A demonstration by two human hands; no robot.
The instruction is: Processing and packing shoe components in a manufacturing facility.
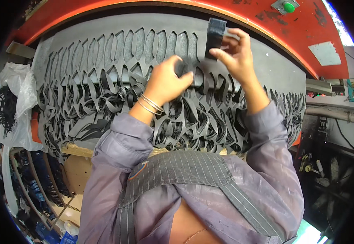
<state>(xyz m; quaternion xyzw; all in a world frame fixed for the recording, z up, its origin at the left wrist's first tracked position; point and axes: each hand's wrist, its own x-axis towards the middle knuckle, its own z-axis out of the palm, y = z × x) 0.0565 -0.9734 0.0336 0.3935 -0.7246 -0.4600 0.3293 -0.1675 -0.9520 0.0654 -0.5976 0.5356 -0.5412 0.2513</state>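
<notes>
My right hand (238, 57) grips a tall dark block with a glossy top (215, 38), perhaps a cutting die, and holds it near the far part of the grey sheet (258, 53). To the left, my left hand (168, 79) curls its thumb and fingers around a small dark piece (181, 68), blurred by motion. Under and around both hands, the sheet has rows of long leaf-shaped cuts (139, 42). Nearer to me, loose strips and cut grey pieces (177, 118) hang in a tangled mass.
A red-orange machine beam (266, 20) arches across the far side, with a green button (288, 7) on it. At the left hangs a clear plastic bag (20, 81) beside dark netted scrap (4, 107). A wooden board edge (77, 150) lies under the sheet's near side.
</notes>
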